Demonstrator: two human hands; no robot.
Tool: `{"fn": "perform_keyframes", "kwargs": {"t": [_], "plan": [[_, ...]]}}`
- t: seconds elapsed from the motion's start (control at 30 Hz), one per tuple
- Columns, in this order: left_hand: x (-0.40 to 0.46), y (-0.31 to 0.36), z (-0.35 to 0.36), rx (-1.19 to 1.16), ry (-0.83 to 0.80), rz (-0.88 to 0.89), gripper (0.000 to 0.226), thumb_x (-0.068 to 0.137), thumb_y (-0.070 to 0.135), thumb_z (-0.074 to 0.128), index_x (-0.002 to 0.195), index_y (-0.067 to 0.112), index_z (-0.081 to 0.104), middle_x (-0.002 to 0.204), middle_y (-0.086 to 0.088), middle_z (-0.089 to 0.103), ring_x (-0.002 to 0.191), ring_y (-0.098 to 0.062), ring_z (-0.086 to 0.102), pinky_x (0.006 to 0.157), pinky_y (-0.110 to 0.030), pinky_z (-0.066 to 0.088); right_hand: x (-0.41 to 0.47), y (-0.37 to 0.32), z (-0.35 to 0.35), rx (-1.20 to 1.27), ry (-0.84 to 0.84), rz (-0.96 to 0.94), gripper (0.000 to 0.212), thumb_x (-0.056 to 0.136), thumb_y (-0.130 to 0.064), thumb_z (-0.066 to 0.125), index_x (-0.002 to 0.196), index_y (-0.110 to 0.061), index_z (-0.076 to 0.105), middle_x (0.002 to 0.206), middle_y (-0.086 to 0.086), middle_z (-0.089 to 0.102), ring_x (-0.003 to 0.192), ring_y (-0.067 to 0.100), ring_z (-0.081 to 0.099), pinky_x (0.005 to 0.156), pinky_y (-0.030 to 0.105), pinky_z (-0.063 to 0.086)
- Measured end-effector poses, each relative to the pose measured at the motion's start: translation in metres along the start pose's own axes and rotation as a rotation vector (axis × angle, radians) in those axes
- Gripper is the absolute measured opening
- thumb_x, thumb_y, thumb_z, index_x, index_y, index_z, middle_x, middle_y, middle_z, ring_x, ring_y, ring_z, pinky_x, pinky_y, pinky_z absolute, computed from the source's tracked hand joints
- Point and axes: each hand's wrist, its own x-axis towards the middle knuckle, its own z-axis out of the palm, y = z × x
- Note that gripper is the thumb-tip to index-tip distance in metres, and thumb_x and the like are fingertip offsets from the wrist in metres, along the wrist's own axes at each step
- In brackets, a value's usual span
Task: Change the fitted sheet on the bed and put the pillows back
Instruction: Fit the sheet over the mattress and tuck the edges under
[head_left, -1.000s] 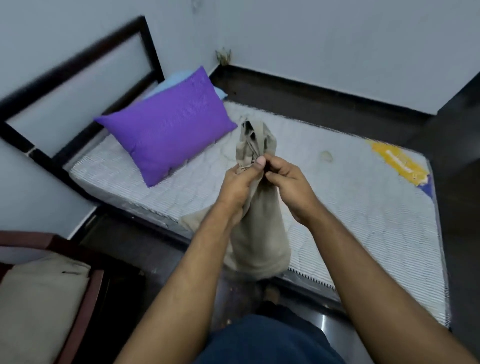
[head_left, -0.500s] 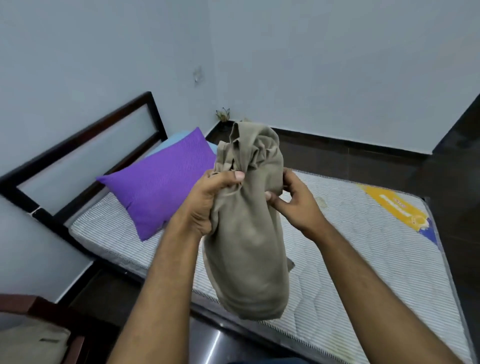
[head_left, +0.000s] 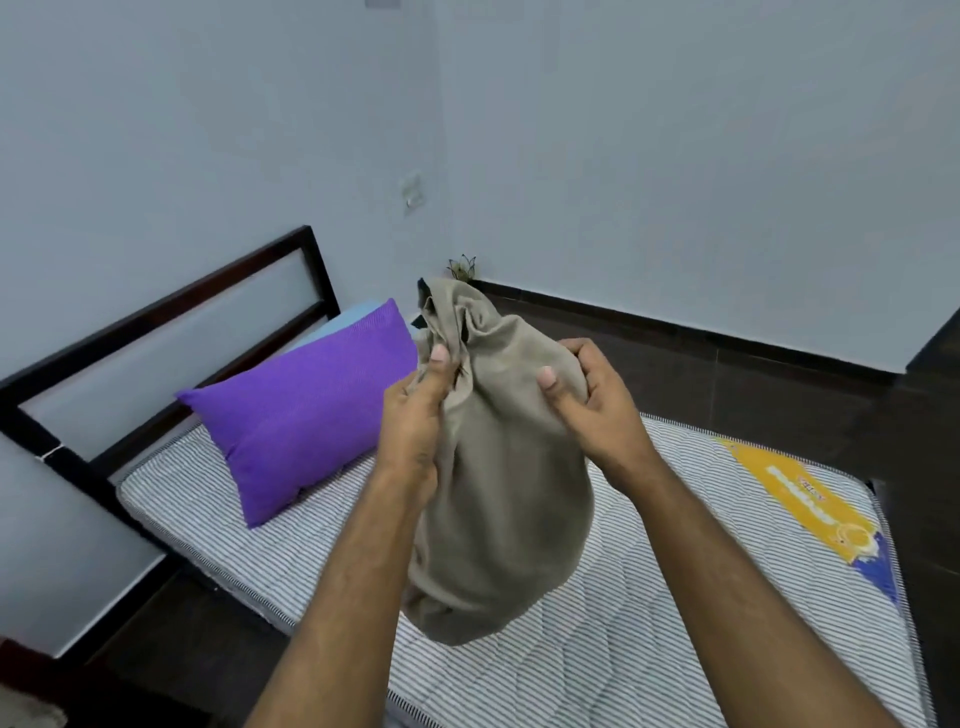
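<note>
**Bunched khaki sheet held up over the bare mattress**

Both forearms reach forward from the bottom of the view. The left hand (head_left: 415, 415) grips the gathered top of a bunched khaki fitted sheet (head_left: 498, 493), its thumb pressed up against the folds and its fingers (head_left: 439, 358) curled into the cloth. The right hand (head_left: 597, 400) holds the same bundle on the opposite side, thumb in front and fingers wrapped round behind, so each hand is clamped on fabric. The sheet hangs like a sack between them, its puckered mouth rising above the hands and its rounded bottom hanging just above the mattress (head_left: 623, 649); whether it touches cannot be told. What lies inside the bundle is hidden.

The mattress is bare, white with thin grey stripes and quilted stitching, with a yellow and blue label (head_left: 810, 504) near its far right corner. It lies in a dark bed frame (head_left: 171, 306) whose headboard stands at the left. A purple pillow (head_left: 301, 415) leans against the headboard, with a light blue pillow (head_left: 353, 319) partly hidden behind it. Beyond the bed, dark floor (head_left: 727, 374) meets pale walls, and a small ornament (head_left: 462, 267) sits in the corner.
</note>
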Motion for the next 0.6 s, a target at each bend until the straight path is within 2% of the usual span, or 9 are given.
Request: {"fn": "perform_keyframes", "kwargs": {"t": [0.07, 0.13, 0.2, 0.27, 0.33, 0.4, 0.47, 0.5, 0.6], "plan": [[0.005, -0.008, 0.003, -0.007, 0.004, -0.027, 0.04, 0.104, 0.034, 0.055, 0.114, 0.0, 0.073, 0.11, -0.02, 0.075, 0.104, -0.028, 0.073, 0.089, -0.041, 0.06, 0.006, 0.0, -0.003, -0.096, -0.104, 0.047, 0.037, 0.086, -0.049, 0.076, 0.113, -0.028, 0.062, 0.107, -0.01, 0.071, 0.103, 0.01, 0.067, 0.087, 0.032, 0.055], [0.018, -0.011, 0.003, -0.049, -0.013, -0.063, 0.035, 0.106, 0.032, 0.051, 0.104, 0.011, 0.079, 0.108, -0.014, 0.076, 0.104, -0.024, 0.073, 0.088, -0.038, 0.058, 0.015, 0.0, 0.003, -0.341, -0.231, 0.022, 0.029, 0.086, -0.044, 0.078, 0.091, -0.018, 0.065, 0.093, -0.013, 0.07, 0.093, 0.001, 0.062, 0.082, 0.022, 0.048], [0.031, -0.013, -0.003, -0.115, 0.006, -0.065, 0.043, 0.107, 0.026, 0.048, 0.085, 0.024, 0.084, 0.099, -0.003, 0.079, 0.096, -0.014, 0.075, 0.083, -0.032, 0.058, 0.019, 0.003, 0.017, -0.471, -0.247, -0.012, 0.028, 0.093, -0.027, 0.072, 0.074, -0.013, 0.058, 0.077, -0.005, 0.067, 0.075, 0.005, 0.059, 0.071, 0.027, 0.047], [0.042, -0.012, -0.012, -0.158, 0.078, -0.077, 0.044, 0.107, 0.027, 0.049, 0.079, 0.03, 0.083, 0.094, 0.001, 0.079, 0.091, -0.012, 0.075, 0.086, -0.034, 0.058, 0.019, 0.005, 0.029, -0.448, -0.132, 0.007, 0.026, 0.097, -0.021, 0.066, 0.074, -0.011, 0.056, 0.069, 0.001, 0.064, 0.066, 0.009, 0.055, 0.067, 0.033, 0.045], [0.054, -0.015, -0.025, -0.129, 0.16, -0.102, 0.032, 0.106, 0.029, 0.053, 0.093, 0.022, 0.08, 0.096, 0.002, 0.079, 0.094, -0.013, 0.075, 0.092, -0.038, 0.057, 0.022, 0.01, 0.031, -0.47, 0.023, 0.035, 0.022, 0.099, -0.023, 0.062, 0.08, -0.011, 0.059, 0.068, -0.001, 0.066, 0.066, 0.015, 0.06, 0.068, 0.033, 0.047], [0.066, -0.02, -0.037, -0.035, 0.19, -0.117, 0.022, 0.105, 0.027, 0.054, 0.117, 0.019, 0.071, 0.111, 0.001, 0.076, 0.107, -0.016, 0.071, 0.101, -0.039, 0.053, 0.023, 0.012, 0.03, -0.515, 0.145, 0.056, 0.016, 0.101, -0.028, 0.058, 0.094, -0.016, 0.065, 0.076, -0.002, 0.071, 0.076, 0.019, 0.067, 0.074, 0.037, 0.053], [0.071, -0.017, -0.047, 0.132, 0.199, -0.098, 0.042, 0.103, 0.03, 0.058, 0.143, 0.018, 0.053, 0.135, 0.002, 0.061, 0.113, -0.011, 0.061, 0.103, -0.032, 0.046, 0.023, 0.014, 0.037, -0.507, 0.214, 0.05, 0.015, 0.103, -0.031, 0.053, 0.103, -0.023, 0.065, 0.078, -0.004, 0.072, 0.077, 0.02, 0.067, 0.075, 0.042, 0.056], [0.072, -0.015, -0.051, 0.201, 0.183, -0.057, 0.05, 0.101, 0.032, 0.061, 0.148, 0.019, 0.048, 0.14, 0.003, 0.054, 0.114, -0.007, 0.057, 0.1, -0.027, 0.044, 0.022, 0.014, 0.043, -0.511, 0.214, 0.036, 0.014, 0.103, -0.031, 0.052, 0.103, -0.025, 0.065, 0.076, -0.004, 0.071, 0.075, 0.021, 0.067, 0.073, 0.044, 0.056], [0.076, -0.016, -0.057, 0.415, -0.093, 0.119, 0.073, 0.085, 0.05, 0.076, 0.148, 0.028, 0.047, 0.145, 0.006, 0.052, 0.128, 0.0, 0.05, 0.109, -0.031, 0.044, 0.018, 0.006, 0.056, -0.493, 0.059, -0.053, 0.017, 0.099, -0.017, 0.053, 0.094, -0.028, 0.064, 0.076, -0.008, 0.067, 0.072, 0.015, 0.064, 0.072, 0.045, 0.055]]}}
